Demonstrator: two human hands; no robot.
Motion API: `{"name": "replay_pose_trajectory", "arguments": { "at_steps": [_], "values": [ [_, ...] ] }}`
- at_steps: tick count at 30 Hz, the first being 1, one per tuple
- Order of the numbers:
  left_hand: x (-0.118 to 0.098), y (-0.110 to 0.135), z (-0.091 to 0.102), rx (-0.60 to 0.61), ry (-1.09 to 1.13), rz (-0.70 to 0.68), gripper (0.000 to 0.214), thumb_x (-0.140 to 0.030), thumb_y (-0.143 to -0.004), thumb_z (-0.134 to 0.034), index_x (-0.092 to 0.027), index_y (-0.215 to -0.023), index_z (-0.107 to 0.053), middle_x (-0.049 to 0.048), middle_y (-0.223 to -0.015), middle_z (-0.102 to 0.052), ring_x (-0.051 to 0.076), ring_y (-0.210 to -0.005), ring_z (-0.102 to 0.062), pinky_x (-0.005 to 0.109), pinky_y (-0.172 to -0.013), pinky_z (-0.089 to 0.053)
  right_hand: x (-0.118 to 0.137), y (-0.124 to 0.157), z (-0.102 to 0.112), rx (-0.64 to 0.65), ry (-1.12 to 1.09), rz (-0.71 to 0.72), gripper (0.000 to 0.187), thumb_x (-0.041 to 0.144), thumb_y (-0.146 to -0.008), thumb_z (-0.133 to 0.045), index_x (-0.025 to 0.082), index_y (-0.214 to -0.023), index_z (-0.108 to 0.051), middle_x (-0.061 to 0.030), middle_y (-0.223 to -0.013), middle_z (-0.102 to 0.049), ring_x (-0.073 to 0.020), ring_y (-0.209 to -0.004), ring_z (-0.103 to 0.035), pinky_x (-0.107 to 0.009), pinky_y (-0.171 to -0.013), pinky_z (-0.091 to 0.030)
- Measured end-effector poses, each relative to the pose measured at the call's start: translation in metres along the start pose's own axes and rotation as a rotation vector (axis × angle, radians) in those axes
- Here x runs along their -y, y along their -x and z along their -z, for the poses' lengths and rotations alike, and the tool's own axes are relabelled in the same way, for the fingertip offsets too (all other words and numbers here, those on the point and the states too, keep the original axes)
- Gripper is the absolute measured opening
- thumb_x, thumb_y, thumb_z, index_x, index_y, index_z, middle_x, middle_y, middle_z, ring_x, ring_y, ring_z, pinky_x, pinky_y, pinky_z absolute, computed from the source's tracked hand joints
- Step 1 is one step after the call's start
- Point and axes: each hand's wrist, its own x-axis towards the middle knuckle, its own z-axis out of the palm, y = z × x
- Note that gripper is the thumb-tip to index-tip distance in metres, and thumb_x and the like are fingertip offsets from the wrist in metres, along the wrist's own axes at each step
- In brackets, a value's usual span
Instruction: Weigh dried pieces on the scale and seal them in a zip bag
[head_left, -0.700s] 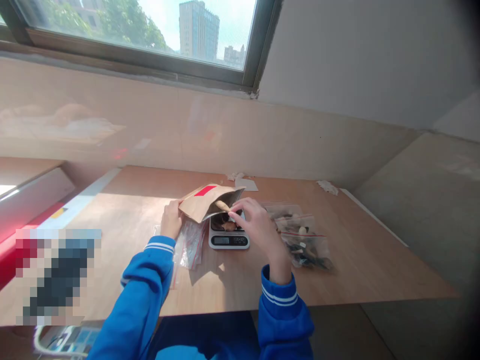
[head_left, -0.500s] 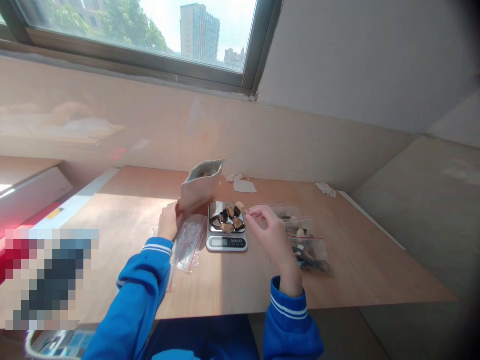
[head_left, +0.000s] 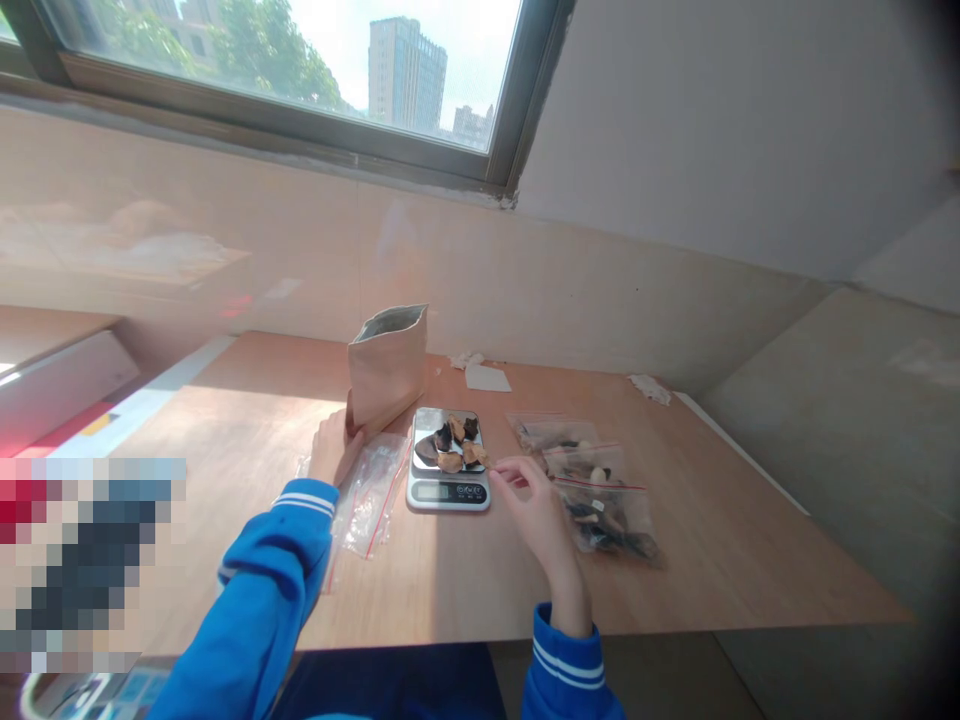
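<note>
Right hand [head_left: 531, 505] lower, pinched, beside kitchen scale [head_left: 448, 495]

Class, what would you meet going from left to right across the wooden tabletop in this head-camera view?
Left hand → brown kraft-paper pouch → silver digital kitchen scale → right hand → clear zip bag of dark pieces

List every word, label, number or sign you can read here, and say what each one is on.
Display of the digital kitchen scale: digits too small to read.
Button markings on the scale, right of the display: too small to read.
Kraft paper bag: no text shows on the side in view.
</note>
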Motion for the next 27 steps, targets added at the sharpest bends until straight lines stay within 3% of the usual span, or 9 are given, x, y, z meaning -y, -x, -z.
{"name": "replay_pose_trajectory", "arguments": {
  "at_steps": [6, 11, 16, 21, 24, 27],
  "values": [
    [0.000, 0.001, -0.001, -0.012, 0.013, 0.009, 0.022, -0.035, -0.085, -0.048, -0.018, -0.098, -0.054, 0.0127, -0.097, -0.062, 0.030, -0.092, -0.058, 0.040, -0.077, -0.046, -0.012, -0.008, -0.014, -0.059, -0.096, -0.113, 0.025, 0.044, -0.087, -0.058, 0.020, -0.086, -0.064, -0.0060, -0.088, -0.068, -0.0204, -0.079, -0.062, -0.032, -0.074, -0.049],
    [-0.002, 0.001, 0.002, -0.005, 0.029, 0.020, 0.021, -0.035, -0.085, -0.048, -0.018, -0.096, -0.055, 0.0132, -0.097, -0.063, 0.030, -0.092, -0.058, 0.040, -0.077, -0.046, -0.030, -0.045, -0.044, -0.131, -0.371, -0.113, 0.025, 0.046, -0.090, -0.050, 0.021, -0.092, -0.053, -0.0101, -0.093, -0.072, -0.0228, -0.090, -0.068, -0.035, -0.078, -0.052],
    [-0.005, 0.001, 0.005, -0.001, 0.053, 0.018, 0.023, -0.034, -0.084, -0.048, -0.018, -0.097, -0.056, 0.0136, -0.096, -0.063, 0.031, -0.090, -0.059, 0.041, -0.074, -0.046, -0.048, -0.076, -0.063, -0.100, -0.149, -0.020, 0.022, 0.043, -0.092, -0.043, 0.022, -0.093, -0.049, -0.0110, -0.091, -0.072, -0.0232, -0.087, -0.069, -0.035, -0.076, -0.051],
    [-0.007, 0.003, 0.005, -0.012, 0.055, 0.045, 0.022, -0.034, -0.085, -0.047, -0.018, -0.097, -0.055, 0.0130, -0.097, -0.063, 0.030, -0.090, -0.059, 0.040, -0.076, -0.046, -0.075, -0.070, -0.056, -0.351, 0.165, -0.123, 0.026, 0.043, -0.092, -0.038, 0.020, -0.092, -0.049, -0.0137, -0.083, -0.069, -0.0269, -0.078, -0.067, -0.039, -0.072, -0.049],
    [-0.007, 0.003, 0.005, -0.006, 0.047, 0.034, 0.022, -0.035, -0.084, -0.048, -0.018, -0.096, -0.055, 0.0125, -0.097, -0.063, 0.029, -0.090, -0.059, 0.040, -0.075, -0.046, -0.081, -0.065, -0.055, -0.356, 0.088, -0.121, 0.026, 0.044, -0.094, -0.034, 0.020, -0.097, -0.046, -0.0141, -0.086, -0.070, -0.0269, -0.082, -0.069, -0.039, -0.073, -0.050],
    [-0.006, 0.003, 0.006, 0.000, 0.045, 0.016, 0.021, -0.035, -0.084, -0.048, -0.018, -0.094, -0.054, 0.0125, -0.096, -0.062, 0.029, -0.089, -0.059, 0.040, -0.074, -0.046, -0.077, -0.066, -0.061, -0.221, -0.033, 0.027, 0.024, 0.043, -0.097, -0.032, 0.022, -0.098, -0.044, -0.0144, -0.097, -0.069, -0.0236, -0.093, -0.068, -0.037, -0.078, -0.051]
  ]
}}
